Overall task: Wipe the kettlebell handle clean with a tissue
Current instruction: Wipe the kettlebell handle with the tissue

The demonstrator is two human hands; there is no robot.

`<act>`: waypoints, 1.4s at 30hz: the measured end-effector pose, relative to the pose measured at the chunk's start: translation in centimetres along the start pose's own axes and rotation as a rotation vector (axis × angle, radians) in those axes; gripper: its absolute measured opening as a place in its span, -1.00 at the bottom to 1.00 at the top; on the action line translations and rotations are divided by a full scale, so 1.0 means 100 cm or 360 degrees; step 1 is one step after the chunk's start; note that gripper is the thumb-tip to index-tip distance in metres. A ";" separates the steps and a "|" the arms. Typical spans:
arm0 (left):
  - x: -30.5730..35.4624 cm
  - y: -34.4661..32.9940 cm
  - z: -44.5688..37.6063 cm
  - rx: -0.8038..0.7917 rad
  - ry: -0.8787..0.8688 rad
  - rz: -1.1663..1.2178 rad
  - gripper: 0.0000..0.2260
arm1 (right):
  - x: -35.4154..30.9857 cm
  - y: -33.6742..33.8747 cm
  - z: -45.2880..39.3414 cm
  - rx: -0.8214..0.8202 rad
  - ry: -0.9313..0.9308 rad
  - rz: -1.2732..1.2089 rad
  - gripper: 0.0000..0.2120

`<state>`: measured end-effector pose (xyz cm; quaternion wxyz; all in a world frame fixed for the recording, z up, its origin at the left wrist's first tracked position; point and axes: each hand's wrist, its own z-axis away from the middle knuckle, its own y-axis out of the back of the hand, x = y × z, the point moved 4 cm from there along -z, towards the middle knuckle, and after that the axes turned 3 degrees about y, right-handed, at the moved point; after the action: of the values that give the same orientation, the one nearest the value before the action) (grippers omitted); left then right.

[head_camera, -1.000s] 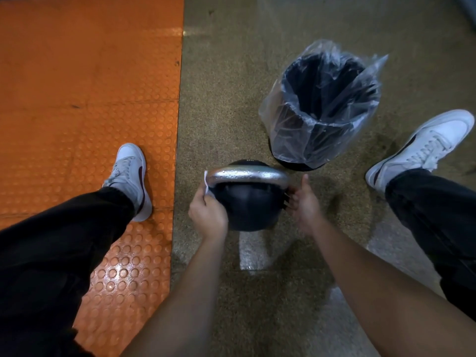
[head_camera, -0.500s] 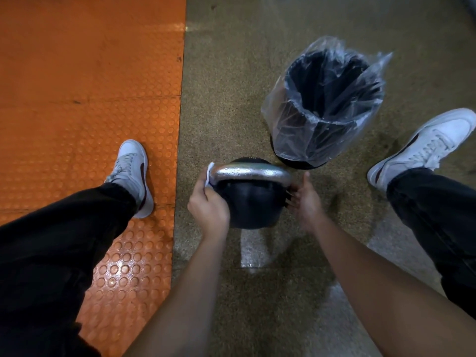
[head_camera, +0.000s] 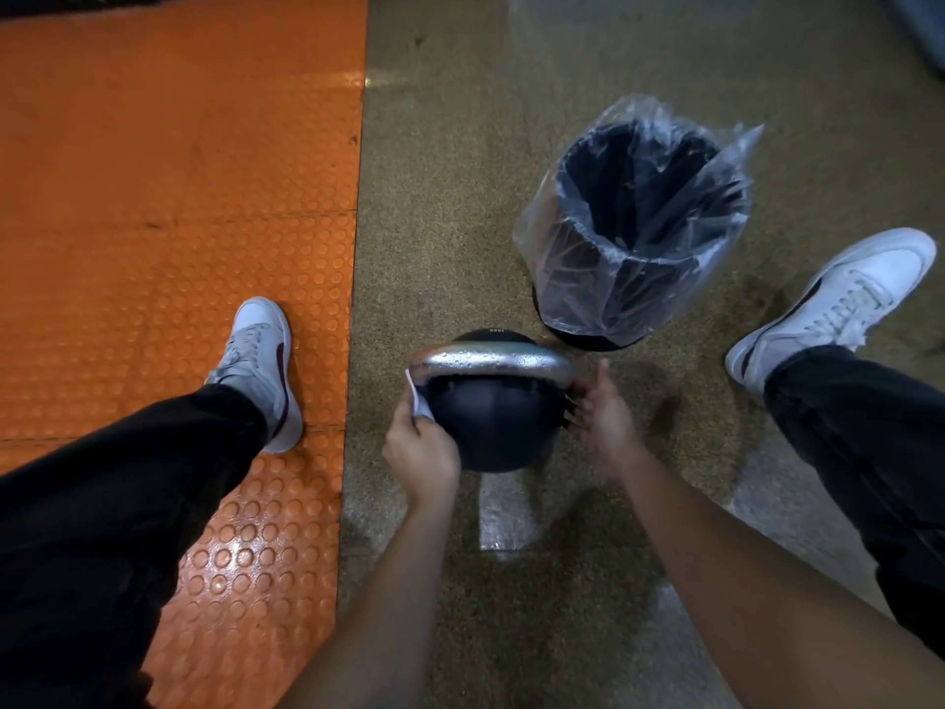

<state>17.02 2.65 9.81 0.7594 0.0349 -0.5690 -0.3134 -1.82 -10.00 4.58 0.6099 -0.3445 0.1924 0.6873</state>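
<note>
Pinching a white tissue (head_camera: pixel 417 401) at the handle's (head_camera: pixel 491 361) left end, left hand (head_camera: pixel 420 452) is placed to wipe; right hand (head_camera: pixel 603 427), fingers spread, steadies the floor-standing kettlebell (head_camera: pixel 498 427), with a lined bin (head_camera: pixel 634 237) just beyond, likely for disposal.

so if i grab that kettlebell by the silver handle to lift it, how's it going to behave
The silver metal handle is beaded with droplets, so a grip there may well slip. The round black kettlebell looks solid, so probably heavy for its size. Its rounded body might rock or roll if pushed, though its base is hidden.
</note>
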 end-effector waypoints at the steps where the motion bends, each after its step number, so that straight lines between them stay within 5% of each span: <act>1: 0.000 -0.002 -0.003 -0.0012 0.0048 0.0005 -0.59 | 0.000 0.000 0.000 -0.0004 0.0002 0.0008 -0.29; 8: 0.030 0.002 -0.013 -0.0016 -0.0291 0.0037 -0.54 | 0.000 0.002 0.000 0.0014 0.0014 0.0018 -0.30; 13: 0.009 -0.002 -0.017 -0.0042 -0.0036 -0.0089 -0.61 | 0.001 0.002 0.000 -0.0006 0.0023 -0.0026 -0.31; 19: 0.027 0.005 -0.018 -0.0073 -0.0266 -0.0056 -0.57 | -0.001 0.000 0.002 0.0000 0.0024 -0.0036 -0.31; 26: 0.002 -0.005 -0.017 -0.0168 0.0053 -0.0074 -0.61 | 0.000 0.000 0.002 -0.0013 0.0020 -0.0063 -0.31; 31: 0.020 0.005 -0.021 -0.0093 -0.0211 -0.0043 -0.57 | 0.000 0.000 0.003 0.0017 0.0022 -0.0032 -0.36; 37: 0.001 -0.005 -0.017 -0.0092 0.0031 -0.0069 -0.60 | -0.001 0.000 0.004 0.0019 0.0018 -0.0009 -0.35; 42: 0.022 -0.001 -0.006 0.0018 -0.0252 0.0024 -0.54 | 0.001 0.000 0.005 0.0034 0.0033 0.0004 -0.35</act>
<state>17.88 1.22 11.39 0.7141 0.0100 -0.6294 -0.3062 -1.98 -9.58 4.81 0.6107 -0.3448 0.2063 0.6823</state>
